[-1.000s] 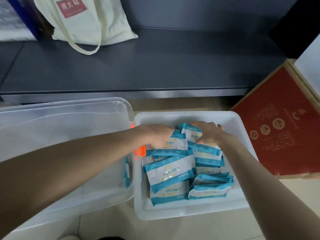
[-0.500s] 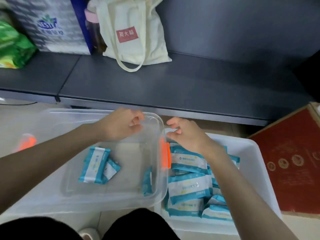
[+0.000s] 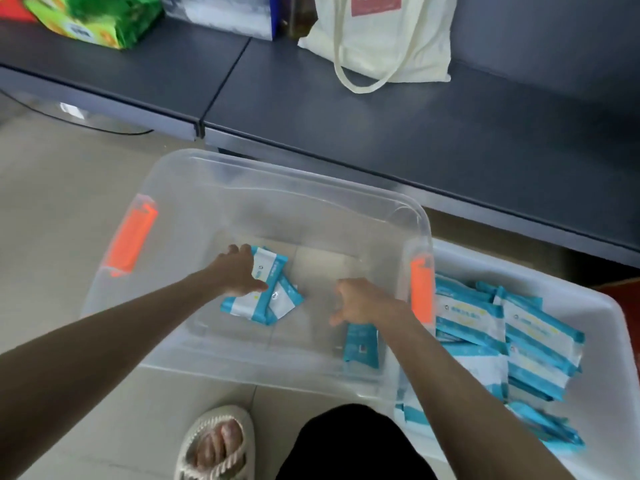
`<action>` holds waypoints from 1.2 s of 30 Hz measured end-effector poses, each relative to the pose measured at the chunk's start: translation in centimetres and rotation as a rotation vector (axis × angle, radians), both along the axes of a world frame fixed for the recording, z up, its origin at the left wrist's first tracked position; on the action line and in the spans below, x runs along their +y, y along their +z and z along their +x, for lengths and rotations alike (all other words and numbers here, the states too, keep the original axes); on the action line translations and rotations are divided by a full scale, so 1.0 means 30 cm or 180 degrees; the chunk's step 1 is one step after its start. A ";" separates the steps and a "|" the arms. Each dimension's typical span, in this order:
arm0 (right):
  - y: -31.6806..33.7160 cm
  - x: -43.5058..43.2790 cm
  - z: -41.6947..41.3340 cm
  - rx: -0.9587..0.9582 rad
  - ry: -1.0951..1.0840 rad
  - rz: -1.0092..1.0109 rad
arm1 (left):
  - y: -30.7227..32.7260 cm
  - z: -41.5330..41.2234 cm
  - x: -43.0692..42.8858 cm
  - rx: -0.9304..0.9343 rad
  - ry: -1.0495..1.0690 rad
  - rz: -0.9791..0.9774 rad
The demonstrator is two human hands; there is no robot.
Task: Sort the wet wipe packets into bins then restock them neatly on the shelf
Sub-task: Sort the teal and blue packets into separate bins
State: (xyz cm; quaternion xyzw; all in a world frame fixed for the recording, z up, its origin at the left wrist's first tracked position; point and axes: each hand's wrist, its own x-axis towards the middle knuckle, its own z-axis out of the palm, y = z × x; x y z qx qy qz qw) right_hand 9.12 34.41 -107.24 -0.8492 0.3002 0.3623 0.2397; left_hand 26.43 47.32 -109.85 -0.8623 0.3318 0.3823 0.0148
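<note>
Two blue-and-white wet wipe packets (image 3: 268,299) lie overlapped on the floor of the clear bin (image 3: 277,173). My left hand (image 3: 239,271) rests on their upper left end, fingers fairly straight. My right hand (image 3: 360,301) hovers low inside the same bin, fingers spread and holding nothing. Just below it a third packet (image 3: 362,344) stands against the bin's near right wall. The white bin (image 3: 588,296) to the right holds several more packets (image 3: 485,327) in a loose pile.
The clear bin has orange handles at its left (image 3: 133,237) and right (image 3: 420,289) ends. Behind the bins runs a dark grey shelf (image 3: 398,126) carrying a cream tote bag (image 3: 388,36) and a green package (image 3: 93,19). My sandalled foot (image 3: 216,441) is on the tiled floor.
Both hands dropped from above the bins' rims down into the clear bin. The left one came to rest on the two packets, and my view swung left and closer.
</note>
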 end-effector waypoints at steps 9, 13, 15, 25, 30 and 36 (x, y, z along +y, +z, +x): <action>-0.081 0.006 -0.004 0.0914 0.0755 -0.0180 | -0.134 -0.049 -0.021 0.0287 0.0877 -0.0020; -0.086 -0.025 0.021 0.0531 -0.0168 0.0230 | -0.154 -0.040 -0.024 0.0399 0.1645 -0.0137; -0.091 -0.035 0.038 -0.0038 -0.1114 0.0579 | -0.159 -0.032 -0.031 0.0455 0.1986 -0.0166; -0.125 0.000 0.114 -0.0929 -0.2806 0.1369 | -0.158 -0.012 -0.064 0.1429 0.2885 -0.0526; -0.102 -0.022 0.100 -0.1304 -0.3459 0.1802 | -0.034 -0.028 -0.079 0.2863 0.2978 -0.1309; 0.055 -0.052 0.028 -0.2212 -0.3767 0.2761 | 0.176 -0.072 -0.064 0.3612 0.2828 -0.2282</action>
